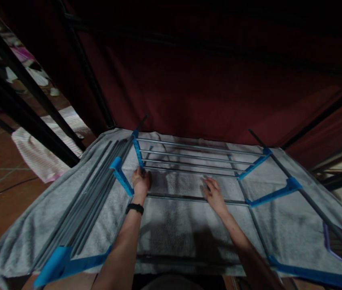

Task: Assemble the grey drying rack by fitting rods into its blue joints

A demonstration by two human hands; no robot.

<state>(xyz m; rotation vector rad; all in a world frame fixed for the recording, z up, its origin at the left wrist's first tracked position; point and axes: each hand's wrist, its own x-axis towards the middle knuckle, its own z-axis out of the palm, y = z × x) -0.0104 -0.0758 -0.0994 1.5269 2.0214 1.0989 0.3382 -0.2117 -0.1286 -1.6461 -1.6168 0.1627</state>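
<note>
Head view: the rack (199,146), a frame of slim grey tubes joined by blue brackets, spans the middle of the frame. Near the centre, the left hand (141,181) has its fingers curled at the lower end of the upper-left blue bracket (138,151); whether they grip it cannot be told. Just right of centre, the right hand (214,192) hangs loosely bent with thumb and fingers apart, holding nothing visible, between the row of four parallel tubes above it and a single crossbar (177,197) near its wrist.

The brackets look like moulded plastic, flat arms with thicker sleeve-like ends; the tubes are straight, round and dull, apparently metal. Loose tubes (89,197) lie bundled lengthwise at left on a soft, fuzzy grey blanket (171,233) with rumpled edges. Dark red fabric (204,92) hangs smoothly across the upper frame.
</note>
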